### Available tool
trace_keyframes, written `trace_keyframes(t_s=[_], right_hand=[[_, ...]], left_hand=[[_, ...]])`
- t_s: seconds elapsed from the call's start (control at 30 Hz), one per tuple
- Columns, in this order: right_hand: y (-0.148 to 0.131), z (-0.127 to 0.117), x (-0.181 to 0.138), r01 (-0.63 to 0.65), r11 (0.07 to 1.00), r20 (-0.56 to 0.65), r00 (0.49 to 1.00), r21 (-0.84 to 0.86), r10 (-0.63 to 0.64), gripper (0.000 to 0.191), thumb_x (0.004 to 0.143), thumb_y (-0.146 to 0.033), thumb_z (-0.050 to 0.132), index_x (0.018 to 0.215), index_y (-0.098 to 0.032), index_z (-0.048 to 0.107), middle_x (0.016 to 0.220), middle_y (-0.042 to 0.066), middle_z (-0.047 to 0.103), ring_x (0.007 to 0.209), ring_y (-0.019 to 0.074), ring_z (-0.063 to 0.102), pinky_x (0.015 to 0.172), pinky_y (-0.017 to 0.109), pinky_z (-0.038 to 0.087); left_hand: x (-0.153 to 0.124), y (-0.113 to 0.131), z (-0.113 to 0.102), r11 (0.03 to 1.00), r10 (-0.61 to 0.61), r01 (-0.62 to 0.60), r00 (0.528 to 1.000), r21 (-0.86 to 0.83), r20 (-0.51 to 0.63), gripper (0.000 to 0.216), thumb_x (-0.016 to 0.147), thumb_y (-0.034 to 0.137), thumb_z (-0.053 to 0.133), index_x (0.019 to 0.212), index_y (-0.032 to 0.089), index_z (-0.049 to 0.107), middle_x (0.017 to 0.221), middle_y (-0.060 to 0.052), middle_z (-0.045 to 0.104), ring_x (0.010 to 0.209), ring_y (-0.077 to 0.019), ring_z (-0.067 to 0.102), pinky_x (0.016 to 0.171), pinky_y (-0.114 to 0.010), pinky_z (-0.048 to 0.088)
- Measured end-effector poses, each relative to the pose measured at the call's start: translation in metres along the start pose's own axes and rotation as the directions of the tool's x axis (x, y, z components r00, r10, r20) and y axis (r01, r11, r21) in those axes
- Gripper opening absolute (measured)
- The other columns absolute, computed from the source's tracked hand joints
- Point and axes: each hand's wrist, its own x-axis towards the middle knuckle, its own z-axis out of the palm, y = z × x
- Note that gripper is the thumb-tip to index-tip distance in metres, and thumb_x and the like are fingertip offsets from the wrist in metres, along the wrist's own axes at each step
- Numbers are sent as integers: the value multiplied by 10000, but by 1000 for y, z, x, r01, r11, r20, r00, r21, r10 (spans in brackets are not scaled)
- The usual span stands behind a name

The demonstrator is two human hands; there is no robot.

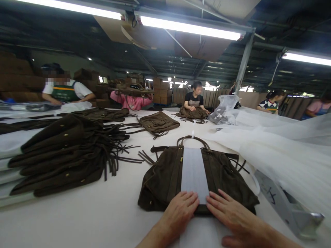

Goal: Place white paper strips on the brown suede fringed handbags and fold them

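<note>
A dark brown handbag [165, 175] lies on the white table in front of me, its two looped handles [193, 138] pointing away. Down its middle runs a white strip of paper or foam [195, 168], which also shows on the table below the bag's near edge. My left hand [181, 208] rests flat on the bag at the strip's left edge, fingers stretched out. On the strip's right side, my right hand [230, 212] presses down with its fingers spread. Neither hand grips anything.
A stack of dark brown bags [64, 158] with fringed straps lies on the left. Another flat brown bag [158, 123] is farther back. White sheeting [279, 148] and a grey metal piece [281, 203] are on the right. Several people work around the table.
</note>
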Motion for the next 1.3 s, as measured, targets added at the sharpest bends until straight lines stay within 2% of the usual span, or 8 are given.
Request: trace_keyframes(t_s=[0.17, 0.37, 0.53, 0.63, 0.73, 0.83, 1.07, 1.3], right_hand=[[1, 9, 4, 65, 991, -35, 997, -113, -69, 788, 838, -466, 569, 1453, -69, 276, 1482, 271, 300, 1389, 370, 261, 1155, 543, 183], [2, 19, 6, 116, 961, -90, 986, -252, -142, 665, 873, -456, 530, 1419, -124, 348, 1426, 286, 386, 1342, 373, 356, 1114, 519, 304], [4, 42, 10, 69, 926, -207, 966, -370, -155, 330, 906, -209, 470, 1219, -128, 532, 1389, 259, 451, 1340, 330, 374, 1119, 499, 308], [2, 34, 10, 84, 927, -200, 965, -366, -167, 239, 896, -195, 481, 1110, -141, 573, 1378, 251, 467, 1323, 325, 402, 1100, 501, 336], [-5, 13, 11, 122, 929, -146, 972, -350, -183, 204, 873, -271, 536, 1027, -150, 593, 1368, 252, 480, 1284, 328, 455, 1064, 485, 392], [-6, 8, 15, 144, 903, -158, 962, -405, -224, 179, 892, -278, 516, 997, -161, 601, 1311, 231, 547, 1201, 311, 546, 992, 467, 476], [23, 63, 35, 65, 861, -454, 828, -504, -329, 129, 898, -231, 519, 950, -210, 634, 1144, 111, 686, 1051, 221, 652, 875, 378, 569], [9, 53, 28, 21, 922, -434, 878, -386, -202, 123, 895, -199, 508, 900, -190, 631, 1263, 134, 615, 1153, 253, 589, 972, 450, 497]], left_hand=[[2, 5, -15, 999, -14, 15, 1000, -52, 27, 307, 926, 195, 470, 1226, 201, 534, 1260, -55, 602, 1159, -211, 537, 995, -382, 399], [-12, 8, -42, 991, -57, 74, 988, -115, 141, 531, 748, 106, 556, 1264, 211, 491, 1224, -54, 590, 1086, -217, 539, 998, -378, 395], [-18, 6, -52, 989, -99, 115, 982, -96, 160, 562, 695, 87, 529, 1222, 278, 506, 1162, -10, 597, 1064, -201, 536, 1140, -503, 185], [-21, 4, -60, 987, -89, 110, 981, -119, 171, 651, 645, 75, 530, 1252, 306, 480, 1211, 6, 589, 1075, -200, 536, 1157, -551, 86], [-25, 4, -67, 985, -57, 81, 986, -149, 157, 705, 608, 59, 517, 1267, 304, 471, 1250, -3, 583, 1095, -201, 537, 1163, -541, 98], [-30, 5, -69, 987, -23, 41, 993, -157, 114, 703, 605, 62, 510, 1269, 288, 473, 1255, -26, 591, 1100, -208, 547, 1161, -534, 134], [-34, -3, -65, 988, 34, -21, 996, -155, 82, 703, 622, 86, 531, 1285, 308, 453, 1258, -14, 599, 1091, -198, 568, 1166, -506, 171], [-47, -4, -53, 987, 61, -43, 992, -153, 114, 930, 494, 96, 484, 1388, 247, 277, 1425, -80, 441, 1310, -274, 390, 1148, -624, 70]])
